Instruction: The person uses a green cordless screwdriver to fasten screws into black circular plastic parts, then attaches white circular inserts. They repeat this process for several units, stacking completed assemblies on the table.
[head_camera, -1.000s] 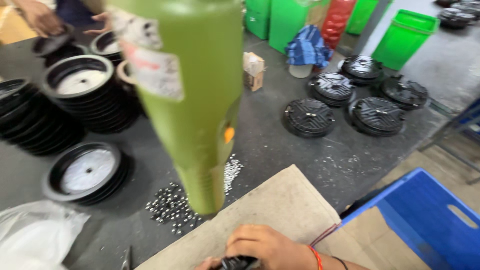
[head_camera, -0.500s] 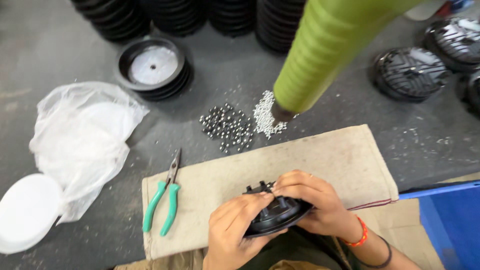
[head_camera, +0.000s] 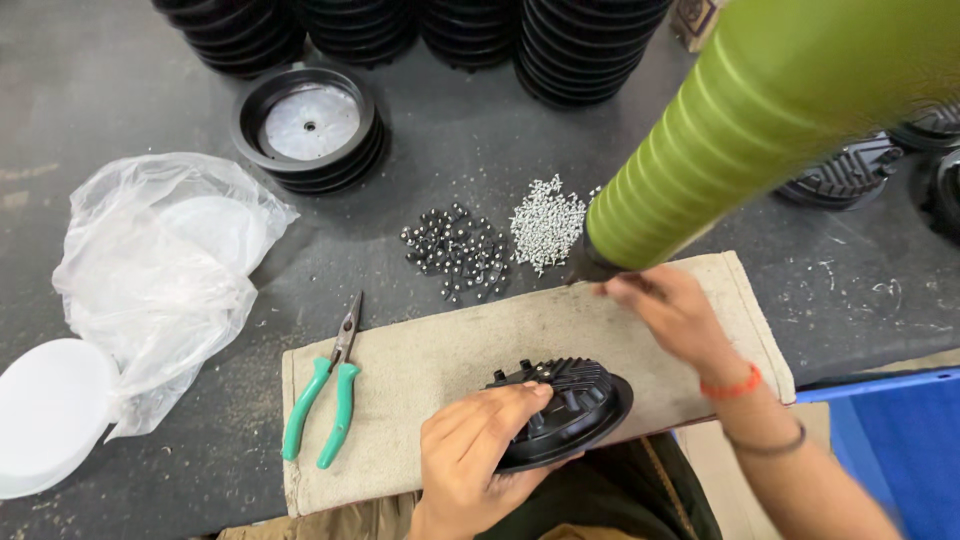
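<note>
Left hand (head_camera: 478, 440) lies palm-down over the near side of a black round finned housing (head_camera: 570, 402), fingers curled over its rim and thumb tucked under. It is closed on the part, apparently to steady it against the beige cloth mat (head_camera: 420, 370) beneath. The housing sits tilted, its near edge overhanging the mat toward the person's lap, which suits a hand bracing it from below.

Right hand (head_camera: 668, 308) is raised ahead of the housing, fingers pinched loosely at the dark tip of a large green ribbed tool (head_camera: 760, 120) that hangs in from above (a suspended driver, by its look). Motion blur hides whether the fingers grip the tip or merely touch it; I cannot tell how firmly it is closed.

Just beyond the right hand, on the dark bench (head_camera: 120, 110), lie two small heaps: silver screws (head_camera: 548, 222) and, to their left, dark fasteners (head_camera: 458, 252). Both are within easy reach of the tool tip, which seems the reason for their position.

Left of the left hand, green-handled pliers (head_camera: 325, 400) rest on the mat's edge, untouched. Farther left are a crumpled clear plastic bag (head_camera: 150, 270) and a white disc (head_camera: 45, 415). Stacks of black round parts (head_camera: 310, 125) stand well beyond both hands.
</note>
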